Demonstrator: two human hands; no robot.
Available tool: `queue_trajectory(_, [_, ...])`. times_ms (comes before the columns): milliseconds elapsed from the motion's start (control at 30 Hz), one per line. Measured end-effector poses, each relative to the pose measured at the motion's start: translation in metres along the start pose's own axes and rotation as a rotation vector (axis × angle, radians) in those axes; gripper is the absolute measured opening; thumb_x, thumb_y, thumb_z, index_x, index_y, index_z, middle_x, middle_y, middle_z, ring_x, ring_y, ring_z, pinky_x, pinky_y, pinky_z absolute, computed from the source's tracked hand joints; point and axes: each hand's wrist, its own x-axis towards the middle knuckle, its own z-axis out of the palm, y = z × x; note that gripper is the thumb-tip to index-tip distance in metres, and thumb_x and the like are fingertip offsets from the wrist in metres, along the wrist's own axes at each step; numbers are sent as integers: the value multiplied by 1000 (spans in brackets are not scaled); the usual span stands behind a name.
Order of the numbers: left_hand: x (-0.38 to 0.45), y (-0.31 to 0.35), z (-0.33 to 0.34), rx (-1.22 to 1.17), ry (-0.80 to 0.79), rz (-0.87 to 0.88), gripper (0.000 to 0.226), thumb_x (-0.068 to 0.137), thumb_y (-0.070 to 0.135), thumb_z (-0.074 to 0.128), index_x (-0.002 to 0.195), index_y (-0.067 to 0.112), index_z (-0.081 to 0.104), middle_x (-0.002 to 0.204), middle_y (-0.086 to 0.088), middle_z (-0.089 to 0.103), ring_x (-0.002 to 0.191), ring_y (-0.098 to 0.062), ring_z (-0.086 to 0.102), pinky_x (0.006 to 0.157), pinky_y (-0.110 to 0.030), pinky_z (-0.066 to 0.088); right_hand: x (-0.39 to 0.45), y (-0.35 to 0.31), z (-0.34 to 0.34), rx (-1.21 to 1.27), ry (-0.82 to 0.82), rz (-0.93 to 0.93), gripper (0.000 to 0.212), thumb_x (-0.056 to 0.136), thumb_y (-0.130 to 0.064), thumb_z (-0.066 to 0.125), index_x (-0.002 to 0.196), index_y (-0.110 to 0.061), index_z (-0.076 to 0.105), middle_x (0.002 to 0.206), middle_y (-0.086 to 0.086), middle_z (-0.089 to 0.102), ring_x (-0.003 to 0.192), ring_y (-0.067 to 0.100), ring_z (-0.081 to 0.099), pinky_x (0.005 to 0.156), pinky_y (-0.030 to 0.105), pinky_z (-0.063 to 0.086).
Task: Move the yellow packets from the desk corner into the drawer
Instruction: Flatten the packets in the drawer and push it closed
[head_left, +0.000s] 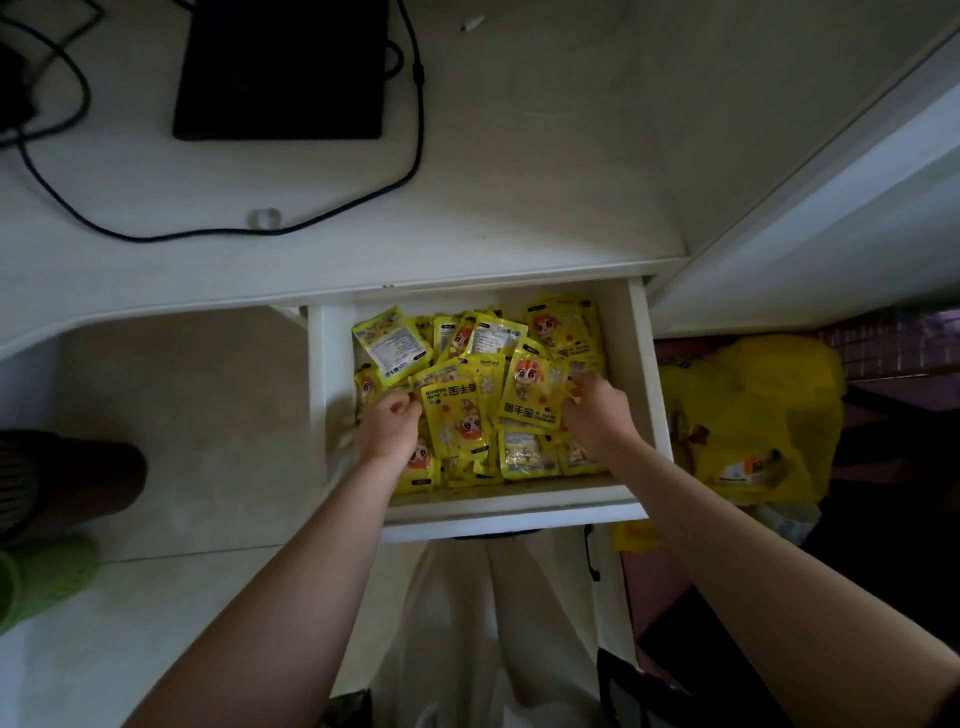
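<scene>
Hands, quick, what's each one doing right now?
Left hand: fingers curled in the yellow packets, grip unclear.
Right hand: fingers curled on the packets, grip unclear.

The drawer (644, 384) stands pulled out from under the desk's (519, 156) front edge, at its right end; the packets (457, 410) lie heaped inside it, overlapping, from wall to wall. The left hand (387, 423) rests on the heap by the left wall, the right hand (597, 410) on it near the right wall; both arms reach in over the drawer's front. On the desk behind, a slab (280, 67) lies to the left with a cable (415, 130) looping round it; a bag (748, 415) sits right of the drawer.
</scene>
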Motion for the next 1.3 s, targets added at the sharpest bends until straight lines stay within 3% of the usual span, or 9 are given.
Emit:
queue_trajectory(133, [-23, -5, -15, 51, 19, 152, 29, 96, 19, 54, 122, 11, 61, 121, -9, 64, 71, -13, 57, 55, -18, 41, -26, -1, -1, -159, 26, -190, 40, 93, -11, 47, 132, -8, 46, 111, 15, 63, 88, 27, 62, 70, 36, 54])
queue_trajectory(200, [-38, -12, -19, 100, 7, 238, 29, 95, 17, 55, 122, 10, 62, 116, -10, 67, 70, -8, 57, 56, -12, 40, -44, 1, 0, -294, 32, -331, 42, 94, -13, 45, 136, -10, 43, 120, 13, 59, 104, 30, 59, 79, 41, 56])
queue_trajectory(333, [-70, -35, -23, 129, -23, 358, 25, 92, 15, 59, 116, 11, 66, 103, -7, 72, 87, -16, 66, 74, -21, 48, -81, 7, 5, -457, 12, -457, 41, 96, -17, 43, 137, -10, 42, 134, 9, 51, 129, 29, 44, 88, 40, 50])
queue_trajectory(500, [-102, -74, -30, 301, -109, 483, 33, 93, 26, 57, 123, 12, 62, 112, -4, 68, 101, -18, 63, 88, -35, 52, -120, 24, 24, -510, -29, -463, 42, 97, -21, 45, 137, -11, 42, 133, 8, 52, 125, 27, 46, 96, 36, 45])
queue_trajectory(700, [-111, -100, -36, 523, -117, 683, 36, 90, 22, 62, 124, 11, 61, 122, -6, 62, 115, -24, 55, 99, -34, 44, -142, 47, 45, -500, -2, -429, 38, 96, -29, 47, 128, -9, 50, 128, 8, 54, 123, 27, 48, 95, 39, 45])
queue_trajectory(833, [-103, -103, -37, 685, -97, 767, 38, 76, 10, 73, 114, 13, 65, 110, -4, 65, 103, -28, 60, 85, -38, 51, -142, 59, 52, -572, 89, -497, 33, 90, -24, 57, 119, -10, 58, 117, 8, 61, 113, 29, 56, 90, 40, 47])
queue_trajectory(967, [-91, -101, -36, 763, -52, 820, 43, 60, -11, 73, 96, 14, 69, 89, -3, 66, 85, -31, 62, 63, -38, 55, -136, 62, 53, -718, 116, -541, 44, 76, -4, 66, 118, -11, 58, 108, 8, 63, 102, 31, 60, 87, 42, 50])
queue_trajectory(1167, [-82, -97, -41, 848, -87, 870, 44, 56, -10, 75, 89, 18, 66, 85, 3, 62, 80, -26, 60, 49, -34, 52, -127, 53, 52, -781, 191, -554, 50, 53, 4, 79, 100, -8, 64, 92, 10, 67, 83, 33, 65, 69, 42, 54])
queue_trajectory(1300, [-78, -96, -43, 851, -105, 876, 48, 52, -7, 79, 89, 21, 66, 83, 7, 62, 79, -22, 61, 47, -32, 52, -123, 53, 52, -799, 223, -585, 52, 49, 4, 80, 97, -7, 65, 89, 9, 67, 78, 32, 65, 63, 39, 53])
